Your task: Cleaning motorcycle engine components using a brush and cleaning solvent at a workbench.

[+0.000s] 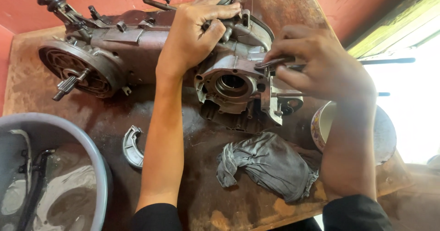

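Observation:
A greasy scooter engine case (pixel 151 48) lies across a worn wooden table (pixel 284 11). My left hand (pixel 195 32) rests on top of the case and grips its upper part near the round crank opening (pixel 232 81). My right hand (pixel 316 61) holds a thin metal tool (pixel 275 62) whose tip touches the right edge of the case, just above the opening. The tool's far end is hidden in my fingers.
A dirty grey rag (pixel 268 164) lies in front of the engine. A curved brake shoe (pixel 132 146) sits at the left of my forearm. A grey basin with murky liquid (pixel 98 167) stands bottom left. A patterned bowl (pixel 318 125) sits under my right wrist.

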